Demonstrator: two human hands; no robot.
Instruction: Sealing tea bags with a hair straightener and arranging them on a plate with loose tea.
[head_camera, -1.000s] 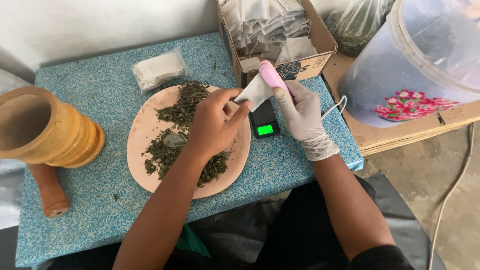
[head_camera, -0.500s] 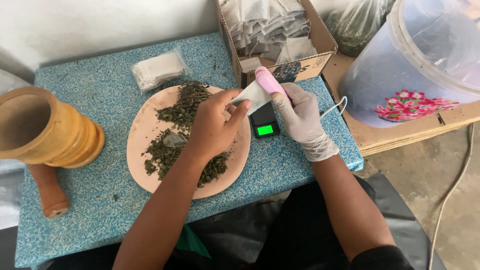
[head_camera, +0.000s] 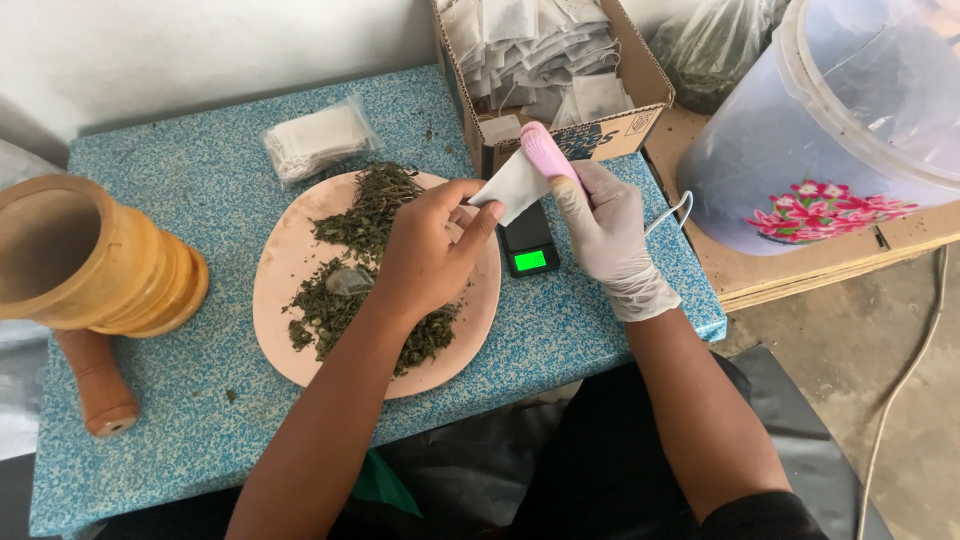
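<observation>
Shifted slightly toward 3 o'clock since earlier, the pink sealer is clamped in the gloved right hand; the white tea bag, above the scale, is pinched by the bare left hand.

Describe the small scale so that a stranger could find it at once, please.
Start at the blue speckled table, then find the round pink plate of dried leaves. The small scale lies just right of it, under the white sachet both hands hold. It alone is black with a glowing green display.
</observation>
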